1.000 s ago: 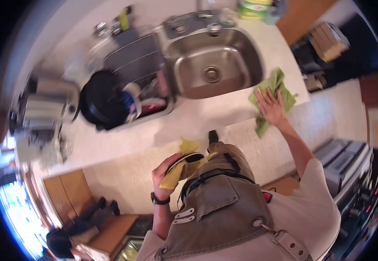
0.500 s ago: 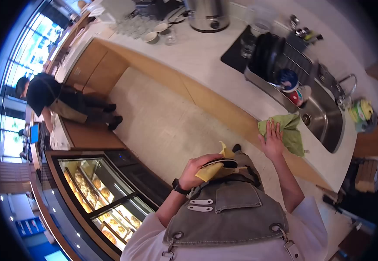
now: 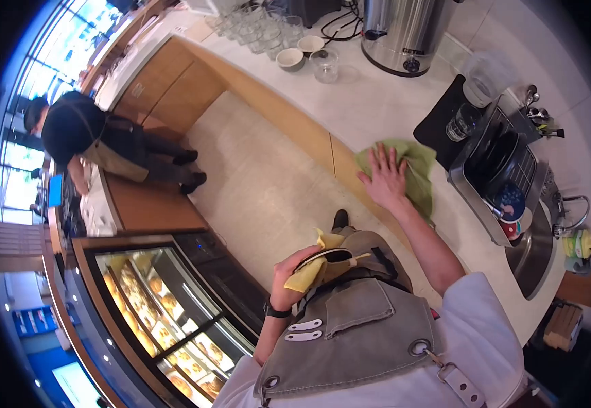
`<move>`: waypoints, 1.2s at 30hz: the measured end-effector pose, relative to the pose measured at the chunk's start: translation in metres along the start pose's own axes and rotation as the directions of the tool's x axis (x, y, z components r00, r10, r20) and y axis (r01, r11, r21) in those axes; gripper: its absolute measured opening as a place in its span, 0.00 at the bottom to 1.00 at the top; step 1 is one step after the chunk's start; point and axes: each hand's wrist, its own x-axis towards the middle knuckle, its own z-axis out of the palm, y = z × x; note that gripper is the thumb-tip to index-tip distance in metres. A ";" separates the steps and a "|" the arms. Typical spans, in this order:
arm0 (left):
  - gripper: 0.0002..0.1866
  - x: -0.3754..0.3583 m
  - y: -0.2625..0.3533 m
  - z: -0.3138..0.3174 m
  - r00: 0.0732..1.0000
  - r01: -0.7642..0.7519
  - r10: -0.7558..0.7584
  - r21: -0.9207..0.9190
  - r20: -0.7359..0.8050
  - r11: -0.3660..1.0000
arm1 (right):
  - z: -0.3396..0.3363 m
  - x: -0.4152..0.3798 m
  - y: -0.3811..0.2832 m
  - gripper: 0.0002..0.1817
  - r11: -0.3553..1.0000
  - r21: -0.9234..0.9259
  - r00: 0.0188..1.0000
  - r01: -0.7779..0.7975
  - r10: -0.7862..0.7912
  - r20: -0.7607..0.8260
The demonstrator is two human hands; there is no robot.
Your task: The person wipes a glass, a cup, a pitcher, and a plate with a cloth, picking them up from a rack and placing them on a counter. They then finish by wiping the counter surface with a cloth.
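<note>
My left hand [image 3: 287,277] is closed around a yellow cloth [image 3: 309,273] and a dark, round, thin-edged piece that looks like a plate [image 3: 329,256], held in front of my apron. The cloth wraps both sides of the piece, and part of it lies hidden under my fingers. On the white counter [image 3: 356,112], my right hand [image 3: 385,180] rests flat with its fingers spread on top of a green cloth [image 3: 418,170]. The cloth lies near the counter's front edge, left of the dish rack.
A dish rack [image 3: 464,197] with dark plates stands by the sink [image 3: 530,262]. Behind are a black mat [image 3: 438,126], a steel urn [image 3: 401,41], small bowls [image 3: 290,60] and several glasses [image 3: 261,30]. A lit pastry case [image 3: 166,299] stands left; another person [image 3: 78,132] leans over a counter.
My right hand and the green cloth have moved along the counter, away from the sink toward the urn. My view has shifted along too. The left hand keeps its hold.
</note>
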 end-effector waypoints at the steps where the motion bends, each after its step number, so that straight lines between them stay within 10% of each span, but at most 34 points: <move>1: 0.17 0.019 -0.001 -0.008 1.000 0.004 -0.004 0.004 0.000 1.000 | -0.005 0.025 -0.010 0.39 1.000 0.017 1.000 -0.027 0.027 0.011; 13: 0.17 0.226 0.000 -0.076 0.991 -0.105 0.098 0.066 0.094 0.992 | -0.013 0.269 0.007 0.33 0.963 0.157 0.974 -0.217 0.225 -0.031; 36: 0.17 0.490 -0.052 -0.208 0.634 -0.245 0.252 -0.120 0.731 0.962 | -0.009 0.262 -0.154 0.32 0.887 0.086 0.883 -0.454 0.461 -0.087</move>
